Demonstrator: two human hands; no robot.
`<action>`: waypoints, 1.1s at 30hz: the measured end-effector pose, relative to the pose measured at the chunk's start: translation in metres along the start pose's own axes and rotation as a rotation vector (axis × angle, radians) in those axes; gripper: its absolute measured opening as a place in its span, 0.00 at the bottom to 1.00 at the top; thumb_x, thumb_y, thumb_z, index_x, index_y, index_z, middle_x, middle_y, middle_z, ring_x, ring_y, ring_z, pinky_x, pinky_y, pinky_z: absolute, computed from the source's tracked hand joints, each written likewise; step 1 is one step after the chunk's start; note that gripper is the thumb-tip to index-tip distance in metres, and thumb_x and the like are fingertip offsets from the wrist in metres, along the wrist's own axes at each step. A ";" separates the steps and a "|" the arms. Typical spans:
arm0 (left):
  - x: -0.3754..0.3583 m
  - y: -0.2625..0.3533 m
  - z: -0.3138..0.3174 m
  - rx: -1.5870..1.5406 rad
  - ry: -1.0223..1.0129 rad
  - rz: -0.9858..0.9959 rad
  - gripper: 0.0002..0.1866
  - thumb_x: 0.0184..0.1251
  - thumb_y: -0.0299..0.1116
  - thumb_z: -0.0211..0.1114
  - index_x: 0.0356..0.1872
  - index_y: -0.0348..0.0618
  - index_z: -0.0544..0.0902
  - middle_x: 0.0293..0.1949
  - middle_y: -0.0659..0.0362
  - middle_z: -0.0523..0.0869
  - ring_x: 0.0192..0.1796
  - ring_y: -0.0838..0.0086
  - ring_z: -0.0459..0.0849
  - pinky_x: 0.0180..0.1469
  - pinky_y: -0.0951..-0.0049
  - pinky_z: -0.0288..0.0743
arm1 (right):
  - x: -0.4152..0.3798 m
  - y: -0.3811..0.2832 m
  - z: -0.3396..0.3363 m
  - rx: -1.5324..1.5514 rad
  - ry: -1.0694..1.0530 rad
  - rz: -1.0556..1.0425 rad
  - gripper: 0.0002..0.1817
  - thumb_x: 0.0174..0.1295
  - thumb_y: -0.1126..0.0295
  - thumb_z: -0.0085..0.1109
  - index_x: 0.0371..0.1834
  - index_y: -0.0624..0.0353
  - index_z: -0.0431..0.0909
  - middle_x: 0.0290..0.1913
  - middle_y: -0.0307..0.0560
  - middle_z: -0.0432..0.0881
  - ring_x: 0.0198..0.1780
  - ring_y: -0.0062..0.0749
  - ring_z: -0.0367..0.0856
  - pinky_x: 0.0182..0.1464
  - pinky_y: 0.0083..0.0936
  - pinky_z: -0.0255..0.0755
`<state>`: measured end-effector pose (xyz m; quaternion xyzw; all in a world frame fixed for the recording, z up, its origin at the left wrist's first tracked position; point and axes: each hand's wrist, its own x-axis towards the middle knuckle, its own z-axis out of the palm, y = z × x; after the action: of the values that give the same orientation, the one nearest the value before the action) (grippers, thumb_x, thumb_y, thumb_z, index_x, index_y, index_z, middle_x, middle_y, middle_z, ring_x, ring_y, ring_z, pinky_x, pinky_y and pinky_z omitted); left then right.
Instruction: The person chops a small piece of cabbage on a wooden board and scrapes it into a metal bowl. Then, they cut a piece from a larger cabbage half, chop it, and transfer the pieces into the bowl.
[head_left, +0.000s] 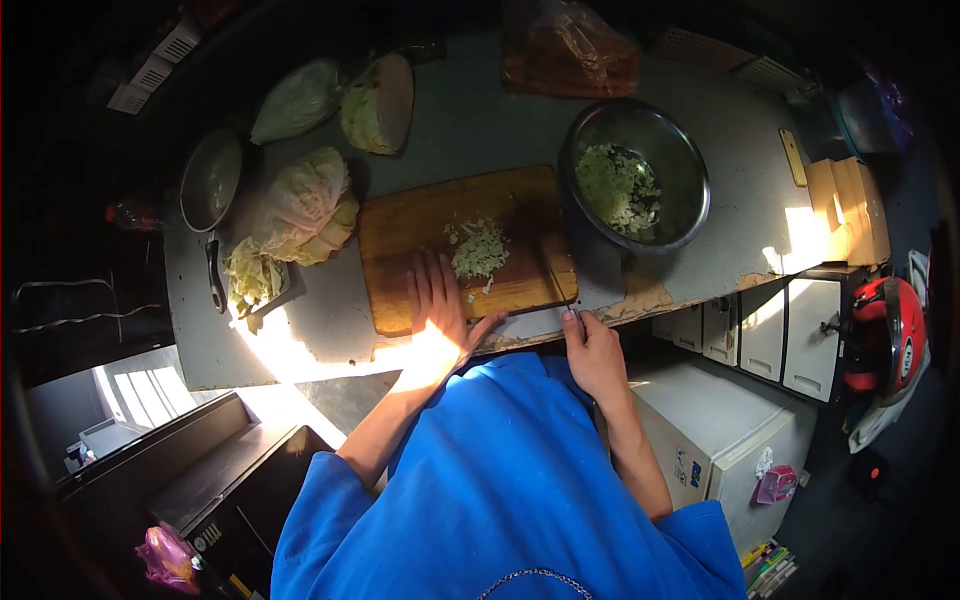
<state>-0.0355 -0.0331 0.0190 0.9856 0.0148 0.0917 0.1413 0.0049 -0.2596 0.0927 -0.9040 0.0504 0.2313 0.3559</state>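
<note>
While chopped cabbage [480,248] lies heaped on a wooden cutting board [410,225], the left hand [438,310] rests palm down at its near edge, fingers extended and grasping nothing. The right hand [594,350] grips a knife [556,280], its handle partly hidden by the fingers, its blade hard to make out against the board's shadowed right side. Beside the board, a metal bowl [704,200] holds more pale green pieces [615,188]. Beyond, a plastic bag [570,55] has reddish-brown contents too dim to identify; a pan [212,185] sits far left, its inside in shadow.
</note>
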 end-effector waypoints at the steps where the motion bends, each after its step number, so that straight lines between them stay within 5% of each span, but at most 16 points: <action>1: 0.007 0.004 -0.005 0.011 -0.037 -0.013 0.56 0.69 0.66 0.63 0.74 0.15 0.58 0.74 0.25 0.62 0.78 0.33 0.60 0.80 0.41 0.52 | -0.001 0.001 0.003 -0.004 -0.004 -0.003 0.24 0.77 0.53 0.52 0.39 0.67 0.79 0.31 0.69 0.83 0.40 0.71 0.83 0.42 0.53 0.74; 6: 0.044 -0.022 0.027 -0.182 0.047 0.006 0.53 0.70 0.63 0.63 0.75 0.19 0.59 0.75 0.27 0.62 0.77 0.32 0.61 0.80 0.42 0.54 | -0.012 -0.006 0.007 0.008 -0.169 -0.038 0.23 0.76 0.53 0.54 0.38 0.67 0.80 0.29 0.68 0.83 0.39 0.70 0.83 0.40 0.51 0.73; 13: 0.068 -0.051 -0.003 -0.375 0.005 -0.017 0.45 0.70 0.50 0.68 0.78 0.30 0.61 0.77 0.32 0.63 0.79 0.35 0.60 0.81 0.47 0.53 | 0.005 -0.001 -0.001 -0.002 0.020 -0.071 0.24 0.76 0.52 0.54 0.39 0.66 0.81 0.29 0.67 0.83 0.39 0.69 0.83 0.40 0.52 0.73; 17: 0.062 -0.042 -0.003 -0.286 -0.142 0.155 0.44 0.71 0.52 0.68 0.78 0.34 0.62 0.76 0.33 0.65 0.79 0.38 0.60 0.81 0.49 0.55 | 0.002 -0.006 0.001 -0.028 -0.037 -0.088 0.24 0.76 0.50 0.53 0.40 0.66 0.81 0.30 0.67 0.84 0.39 0.69 0.83 0.42 0.53 0.74; 19: 0.053 -0.044 -0.007 -0.508 -0.246 0.247 0.46 0.69 0.54 0.69 0.79 0.35 0.62 0.76 0.35 0.66 0.79 0.40 0.61 0.80 0.51 0.57 | -0.003 -0.006 -0.001 -0.038 -0.115 -0.053 0.24 0.76 0.51 0.54 0.41 0.65 0.82 0.30 0.67 0.84 0.39 0.68 0.84 0.42 0.51 0.75; 25: 0.031 -0.056 -0.019 -0.455 -0.044 -0.055 0.52 0.64 0.59 0.72 0.78 0.32 0.62 0.76 0.34 0.66 0.79 0.41 0.62 0.81 0.51 0.56 | -0.016 0.007 -0.003 0.040 0.052 -0.046 0.23 0.77 0.52 0.54 0.40 0.66 0.82 0.28 0.66 0.83 0.38 0.68 0.84 0.40 0.51 0.75; 29: 0.043 -0.042 -0.002 -0.234 -0.067 0.022 0.55 0.62 0.60 0.73 0.78 0.30 0.60 0.76 0.34 0.65 0.79 0.40 0.62 0.82 0.48 0.52 | -0.010 0.005 0.008 0.007 0.100 0.019 0.23 0.78 0.54 0.52 0.43 0.67 0.81 0.29 0.67 0.84 0.39 0.70 0.84 0.41 0.54 0.76; 33: 0.039 -0.030 0.002 -0.297 -0.083 0.187 0.56 0.63 0.62 0.71 0.79 0.28 0.57 0.77 0.33 0.63 0.79 0.38 0.60 0.82 0.43 0.49 | -0.023 0.005 0.024 0.028 -0.081 -0.038 0.24 0.77 0.51 0.53 0.42 0.66 0.80 0.34 0.67 0.86 0.43 0.70 0.85 0.43 0.53 0.76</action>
<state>0.0026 -0.0025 0.0158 0.9539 -0.0963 0.0648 0.2768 -0.0263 -0.2489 0.0843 -0.8896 0.0222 0.2603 0.3747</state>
